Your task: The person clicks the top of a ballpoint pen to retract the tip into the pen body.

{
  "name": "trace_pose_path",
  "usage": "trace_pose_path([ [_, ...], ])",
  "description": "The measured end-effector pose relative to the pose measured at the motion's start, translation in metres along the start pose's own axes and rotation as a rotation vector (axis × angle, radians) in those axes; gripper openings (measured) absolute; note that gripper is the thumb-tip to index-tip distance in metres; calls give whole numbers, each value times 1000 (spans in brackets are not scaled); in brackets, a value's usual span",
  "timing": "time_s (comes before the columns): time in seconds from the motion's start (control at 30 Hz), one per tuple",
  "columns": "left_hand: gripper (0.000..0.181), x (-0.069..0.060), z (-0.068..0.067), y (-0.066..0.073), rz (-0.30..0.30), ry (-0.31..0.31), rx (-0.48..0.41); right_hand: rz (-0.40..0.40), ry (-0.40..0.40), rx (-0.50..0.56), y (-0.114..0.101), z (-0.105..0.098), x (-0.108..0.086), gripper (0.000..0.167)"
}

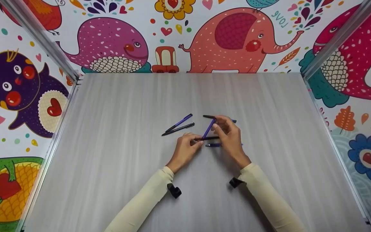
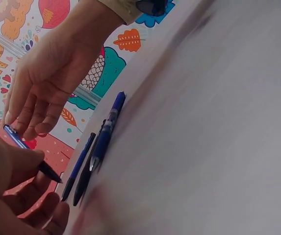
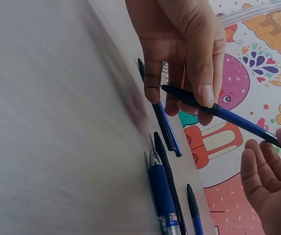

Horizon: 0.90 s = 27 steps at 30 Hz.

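Note:
Both hands hold one blue pen with a black grip above the table, tilted. My left hand pinches its black writing end between thumb and fingers. The opposite end is pinched between the thumb and a fingertip of my right hand. Beneath and around the right hand lie a black pen, a thicker blue pen with a silver tip and a slim blue pen with a black end. The right hand partly covers these in the head view.
Left of the hands, a purple-blue pen and a black pen lie on the grey wood-grain table, converging at their near ends. Printed cartoon panels and metal corner posts border the table.

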<state>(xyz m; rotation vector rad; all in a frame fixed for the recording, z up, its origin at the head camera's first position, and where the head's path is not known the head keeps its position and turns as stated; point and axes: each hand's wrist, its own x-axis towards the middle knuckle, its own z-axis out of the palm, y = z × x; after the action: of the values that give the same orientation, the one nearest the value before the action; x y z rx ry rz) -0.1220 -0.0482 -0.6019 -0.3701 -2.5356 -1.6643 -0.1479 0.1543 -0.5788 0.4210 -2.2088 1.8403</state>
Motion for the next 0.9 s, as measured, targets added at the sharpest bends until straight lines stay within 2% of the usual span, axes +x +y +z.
trace_pose_path([
  [0.2,15,0,3,10,-38,-39,-37,-22,29,-3,-4,-2,1,29],
  [0.43,15,1,7,17,-39,-57,-63,-45,23,-10,-9,-5,2,31],
  [0.73,13,2,8,21,-75,-89,-133,28,-133,-7,-21,-9,0,48],
  [0.8,13,3,7,22,-94,-101,-157,28,-158,-1,-24,-10,0,50],
  [0.9,15,4,7,23,-145,-121,-242,29,-181,19,-27,-12,-1,51],
])
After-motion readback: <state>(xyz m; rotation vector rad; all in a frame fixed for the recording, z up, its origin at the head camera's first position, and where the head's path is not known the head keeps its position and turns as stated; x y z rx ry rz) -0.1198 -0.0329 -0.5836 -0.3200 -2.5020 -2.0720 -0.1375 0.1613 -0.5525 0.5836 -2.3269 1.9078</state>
